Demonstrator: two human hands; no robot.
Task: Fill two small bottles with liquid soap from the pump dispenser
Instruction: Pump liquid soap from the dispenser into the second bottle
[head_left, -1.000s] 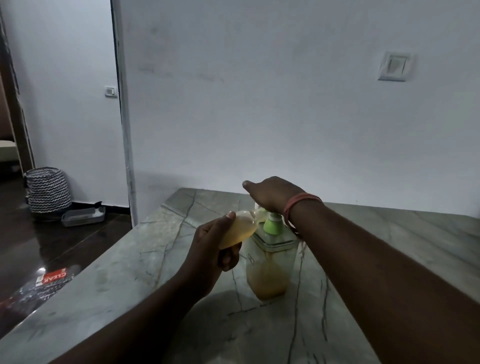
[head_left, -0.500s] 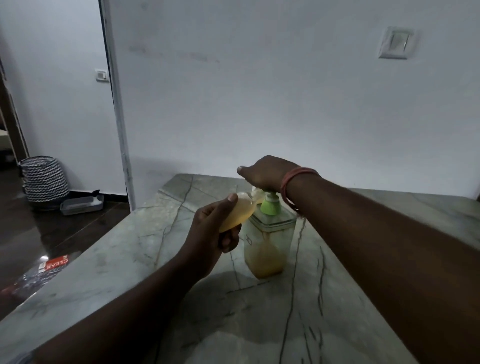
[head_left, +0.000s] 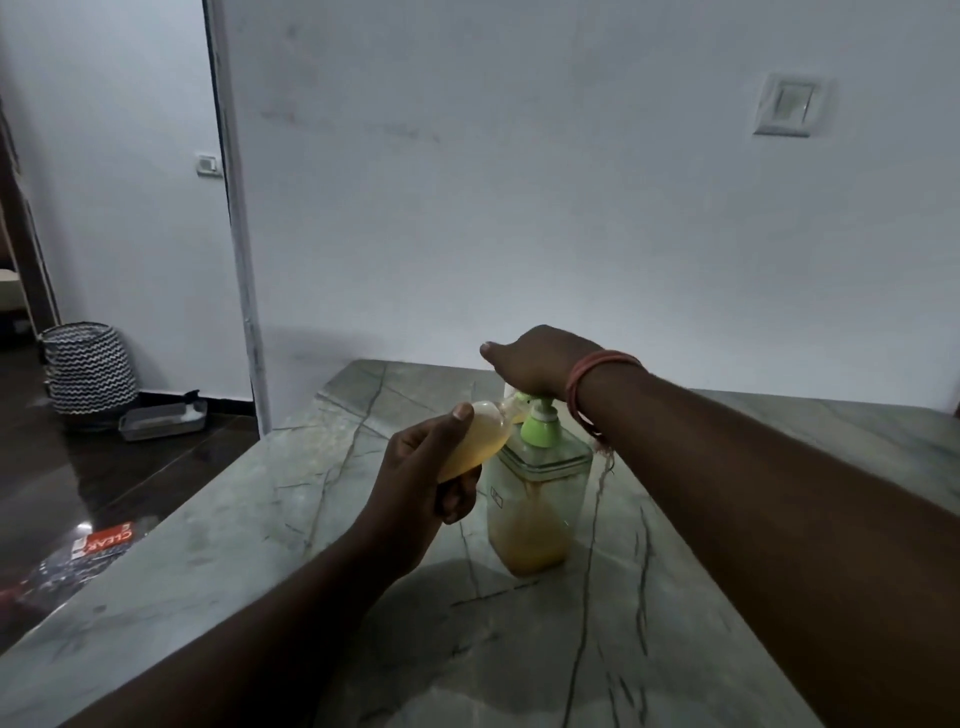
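Observation:
A clear square pump dispenser (head_left: 537, 499) with a green pump collar and orange soap in its lower part stands on the marble table (head_left: 260, 530). My right hand (head_left: 535, 361) lies flat on top of the pump head and presses on it with straight fingers. My left hand (head_left: 426, 483) grips a small bottle (head_left: 480, 439) filled with orange soap, tilted with its mouth up against the pump's spout. The spout and the bottle's mouth are mostly hidden under my right hand.
A white wall rises right behind the table, with a switch plate (head_left: 787, 106) at upper right. Left of the table the dark floor holds a zigzag-patterned basket (head_left: 88, 369), a grey tray (head_left: 161, 421) and a red-labelled packet (head_left: 101, 543).
My right hand has lifted a little with the pump head, so more of the pump stem shows. The left hand keeps the small bottle at the spout.

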